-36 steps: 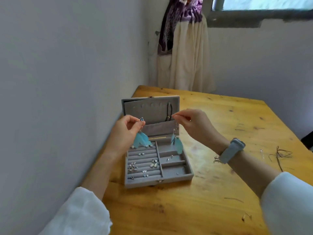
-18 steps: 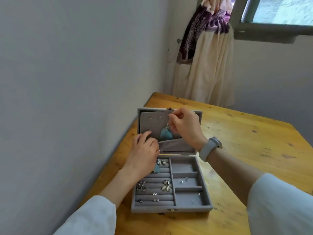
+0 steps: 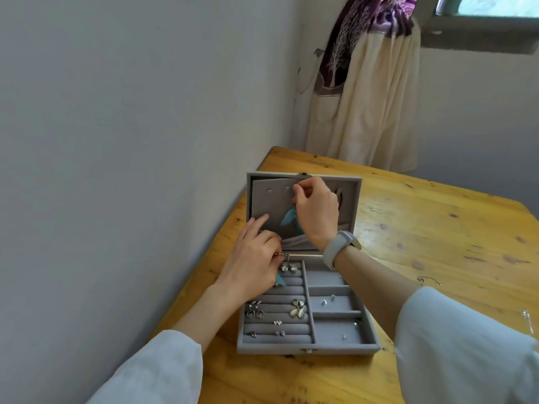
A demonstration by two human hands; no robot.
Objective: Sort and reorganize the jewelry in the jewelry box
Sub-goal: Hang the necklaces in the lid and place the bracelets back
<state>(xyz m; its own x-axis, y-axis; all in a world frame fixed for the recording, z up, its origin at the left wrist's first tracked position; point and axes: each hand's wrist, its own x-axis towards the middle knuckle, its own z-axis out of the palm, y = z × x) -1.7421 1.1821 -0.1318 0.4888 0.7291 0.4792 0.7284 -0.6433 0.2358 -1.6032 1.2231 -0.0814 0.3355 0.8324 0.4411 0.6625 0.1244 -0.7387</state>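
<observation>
A grey velvet jewelry box stands open on the wooden table, lid upright. My right hand pinches the hook of a blue feather earring against the grey card panel inside the lid. My left hand rests at the panel's lower edge, forefinger on the panel, its other fingers holding a second blue feather earring that hangs over the ring rolls. Silver studs, a pale drop pair and small pieces sit in the rolls.
The wall runs close along the box's left side. A hanging curtain is behind the table's far corner. Thin chain pieces lie on the table to the right. A watch is on my right wrist.
Both hands moved from holding the earrings up in the air to the lid: the right one brought its earring to the panel, the left lowered to the panel's bottom edge. The camera moved closer.
</observation>
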